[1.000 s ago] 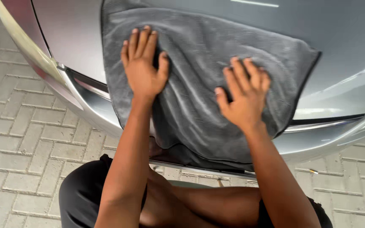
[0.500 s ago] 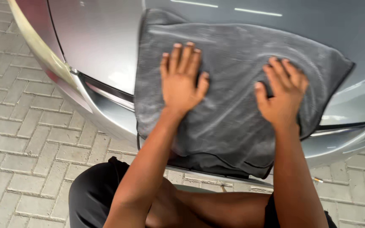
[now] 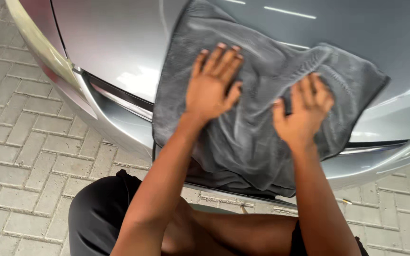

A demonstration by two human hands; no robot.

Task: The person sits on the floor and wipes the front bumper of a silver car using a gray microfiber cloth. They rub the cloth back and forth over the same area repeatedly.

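Note:
A large grey microfibre cloth [image 3: 257,61] lies spread over the front of a silver car [image 3: 115,52], draping down over its lower edge. My left hand [image 3: 212,85] presses flat on the cloth's middle with fingers spread and pointing up. To its right, my right hand [image 3: 302,111] also presses on the cloth, fingers slightly bunched into the fabric. Both forearms reach up from the bottom of the view.
The car's bumper [image 3: 105,118] curves down at the left, with a dark seam line. Grey paving bricks [image 3: 20,142] cover the ground on the left and at the bottom right. My knees in black shorts [image 3: 100,218] are below the bumper.
Both hands and the cloth have shifted to the right across the car's surface, and the cloth's right side now looks more crumpled under my right hand.

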